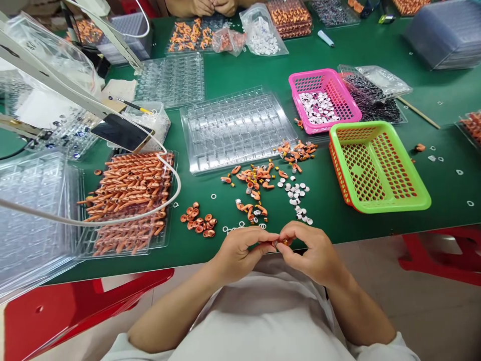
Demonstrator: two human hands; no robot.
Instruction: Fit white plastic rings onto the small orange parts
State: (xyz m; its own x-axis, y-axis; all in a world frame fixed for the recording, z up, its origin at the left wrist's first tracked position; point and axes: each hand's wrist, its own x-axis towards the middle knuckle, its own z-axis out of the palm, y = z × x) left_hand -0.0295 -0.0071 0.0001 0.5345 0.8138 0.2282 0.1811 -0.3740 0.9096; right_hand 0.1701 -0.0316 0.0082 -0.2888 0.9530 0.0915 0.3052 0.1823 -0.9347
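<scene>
While the left hand (pixel 240 250) and right hand (pixel 313 250) meet at the near table edge, fingertips pinched around a small part (pixel 285 241) mostly hidden between them, that piece seems mid-work, with orange parts (pixel 255 175), white caps (pixel 296 193) and, leftward, copper cups (pixel 199 223) lying loose beyond. Farther out sit a clear tray (pixel 236 133) and, right, a green basket (pixel 391 206); at left a cable (pixel 178 185) crosses the orange stack (pixel 130 183), possibly hindering reach.

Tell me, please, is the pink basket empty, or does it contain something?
Partly filled: the pink basket holds small white pieces spread over its bottom, below the rim.
</scene>
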